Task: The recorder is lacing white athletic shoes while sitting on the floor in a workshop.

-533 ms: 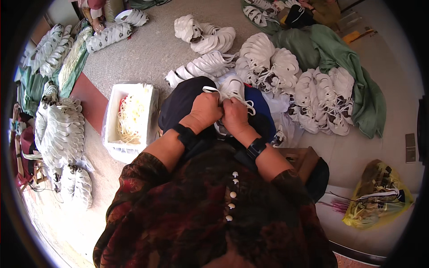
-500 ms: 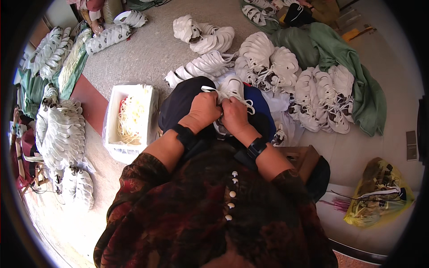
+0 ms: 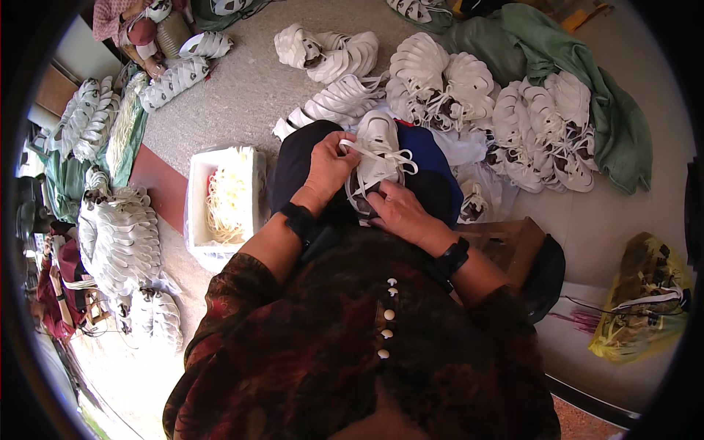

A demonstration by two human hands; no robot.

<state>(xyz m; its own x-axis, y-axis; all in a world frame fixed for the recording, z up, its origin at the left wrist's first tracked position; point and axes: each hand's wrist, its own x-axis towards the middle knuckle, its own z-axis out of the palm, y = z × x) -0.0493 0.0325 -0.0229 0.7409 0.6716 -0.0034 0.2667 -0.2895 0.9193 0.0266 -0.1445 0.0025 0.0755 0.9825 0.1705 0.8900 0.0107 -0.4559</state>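
A white shoe upper (image 3: 377,137) lies on my lap, its toe end pointing away from me and its opening nearest me. Loops of white shoelace (image 3: 394,156) cross its front. At its left side my left hand (image 3: 330,167) pinches one length of lace between thumb and fingers. My right hand (image 3: 405,213) is on the near right edge of the opening, thumb and fingers closed on the material. Part of the opening is hidden behind that hand.
Left of my legs stands a white box (image 3: 192,209) of loose laces. Stacked white uppers (image 3: 546,132) lie ahead right beside a green cloth (image 3: 587,81), others (image 3: 121,235) at left. A wooden stool (image 3: 506,242) and yellow bag (image 3: 634,315) are at right. Another person (image 3: 139,37) sits far left.
My hands, earlier close together over the laces, have parted. The left drew a lace out to the left; the right moved down to the opening. My view shifted slightly.
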